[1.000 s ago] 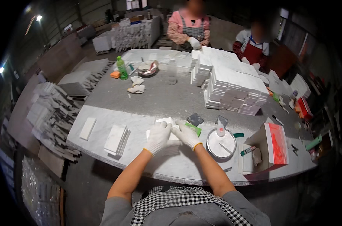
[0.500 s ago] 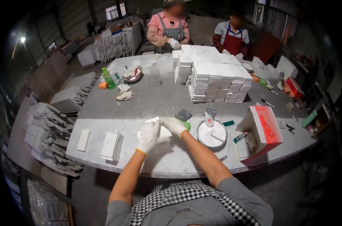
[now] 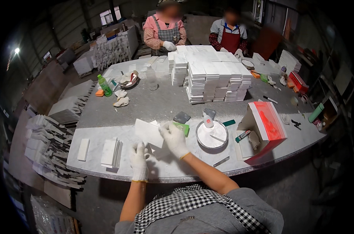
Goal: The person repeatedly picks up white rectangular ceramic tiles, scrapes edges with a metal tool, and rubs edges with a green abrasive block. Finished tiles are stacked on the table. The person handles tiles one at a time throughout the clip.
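A: Nearest to you, your left hand (image 3: 139, 160) in its white glove rests near the front edge of the table (image 3: 192, 173), its fingers loosely curled; I cannot tell whether they pinch anything.

B: And your right hand (image 3: 174, 139)?

A: Just beyond it, gloved too. Its fingers are closed on the right edge of a white tile (image 3: 147, 132), which you hold tilted above the table, with another pale piece (image 3: 160, 151) lying under it.

B: What lies beside you?

A: To your left, a stack of white tiles (image 3: 110, 152) and a single narrow tile (image 3: 83, 149). To your right, a green sponge (image 3: 182, 128) just beside your right hand, then a round white dish (image 3: 212, 135) with a small bottle (image 3: 208, 120) at its rim, and an open red box (image 3: 264, 130).

B: Farther off?

A: A big block of stacked white tiles (image 3: 218, 80) mid-table, a green bottle (image 3: 104, 85) at the left, and two people in aprons (image 3: 167, 33) at the far side.
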`<state>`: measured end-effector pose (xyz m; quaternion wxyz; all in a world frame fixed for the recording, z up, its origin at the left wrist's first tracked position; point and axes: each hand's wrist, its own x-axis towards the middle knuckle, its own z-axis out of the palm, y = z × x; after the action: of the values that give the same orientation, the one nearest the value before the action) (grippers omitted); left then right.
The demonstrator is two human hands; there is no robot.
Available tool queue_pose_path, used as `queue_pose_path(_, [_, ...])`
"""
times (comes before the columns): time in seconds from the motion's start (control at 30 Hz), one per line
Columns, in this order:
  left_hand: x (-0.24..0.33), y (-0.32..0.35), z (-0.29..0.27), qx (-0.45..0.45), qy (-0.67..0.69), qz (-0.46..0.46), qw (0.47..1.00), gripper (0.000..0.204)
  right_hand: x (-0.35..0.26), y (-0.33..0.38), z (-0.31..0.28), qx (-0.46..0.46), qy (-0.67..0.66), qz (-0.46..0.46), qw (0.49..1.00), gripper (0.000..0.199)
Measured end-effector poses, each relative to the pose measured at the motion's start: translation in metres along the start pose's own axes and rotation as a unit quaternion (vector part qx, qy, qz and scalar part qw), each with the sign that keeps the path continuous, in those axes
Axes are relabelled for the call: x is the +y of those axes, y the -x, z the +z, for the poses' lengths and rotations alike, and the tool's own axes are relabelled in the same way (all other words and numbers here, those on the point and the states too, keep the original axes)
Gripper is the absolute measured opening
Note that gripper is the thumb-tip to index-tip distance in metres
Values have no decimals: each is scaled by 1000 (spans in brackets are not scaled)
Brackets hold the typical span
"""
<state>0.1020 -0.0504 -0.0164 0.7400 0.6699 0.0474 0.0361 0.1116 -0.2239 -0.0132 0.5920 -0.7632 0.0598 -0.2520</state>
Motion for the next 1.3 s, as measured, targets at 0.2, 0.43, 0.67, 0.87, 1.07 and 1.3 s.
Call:
queue_pose_path(0.2, [6, -27, -2, -87, 203, -143, 965, 39, -33, 54, -2, -16, 120, -274, 954, 28])
queue_pose_path(0.43, [30, -34, -4, -78, 102, -99, 987, 38, -14, 54, -11, -44, 101, -357, 928, 29])
queue_pose_path(0.67, [45, -66, 11, -203, -411, 183, 869, 78, 67, -10, -20, -29, 455, -118, 882, 63])
queue_pose_path(0.87, [54, -78, 31, -284, -558, 238, 742, 82, 73, -29, -22, -115, 491, -29, 863, 70])
queue_pose_path(1.07, [33, -98, 41, -331, -572, 306, 685, 87, 84, -32, -27, -151, 523, -28, 838, 68])
queue_pose_path(1.3, [22, -102, 56, -384, -566, 289, 669, 86, 101, -43, -27, -108, 523, -27, 845, 52])
